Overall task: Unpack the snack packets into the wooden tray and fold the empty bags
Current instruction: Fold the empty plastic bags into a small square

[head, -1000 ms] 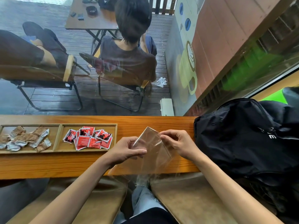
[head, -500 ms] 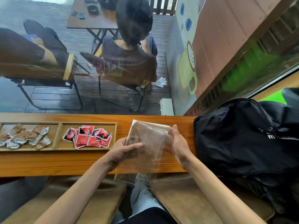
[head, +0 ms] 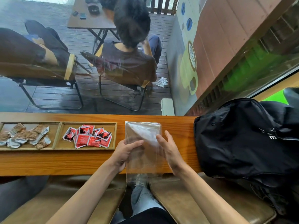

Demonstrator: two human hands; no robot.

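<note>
Head | clear bag (head: 143, 135) now flatter on counter (head: 178, 125) | R hand (head: 169, 149) opened

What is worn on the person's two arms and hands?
Nothing that shows. Both forearms are bare up to the bottom edge of the picture, with no sleeve in view. The left hand and the right hand carry no glove, ring, watch or bracelet.

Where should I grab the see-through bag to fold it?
Probably its two long side edges, one hand from each side. The bag lies flat and floppy, its near end hanging off the counter, so gripping both edges keeps it taut.
</note>
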